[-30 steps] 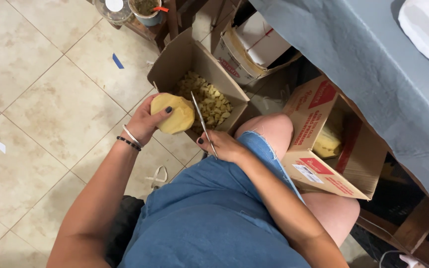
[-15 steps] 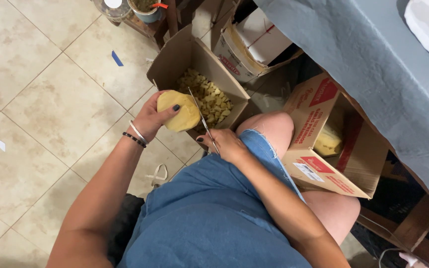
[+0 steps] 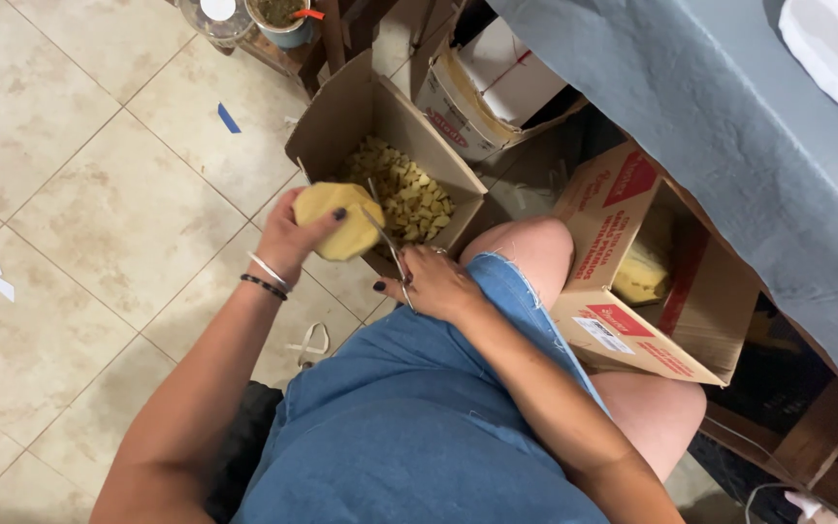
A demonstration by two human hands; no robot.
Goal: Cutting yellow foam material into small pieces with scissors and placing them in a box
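My left hand (image 3: 293,233) grips a round yellow slab (image 3: 337,219), like a thick disc of foam or sponge, over the near edge of an open cardboard box (image 3: 341,107). My right hand (image 3: 435,283) holds a pair of thin metal scissors (image 3: 383,233), blades pointing up against the slab's right edge. Inside the box lies a heap of small yellow cut pieces (image 3: 404,194). I sit with my bare knee (image 3: 526,243) beside the box.
A second open cardboard box (image 3: 632,281) with red print stands right of my knee, holding a yellow block (image 3: 644,272). A grey cloth-covered table (image 3: 729,126) hangs over it. More boxes (image 3: 497,78) and jars (image 3: 244,15) stand beyond on the tiled floor.
My left hand has turned the yellow slab slightly and the scissors have shifted along its right edge. Boxes and legs stay put.
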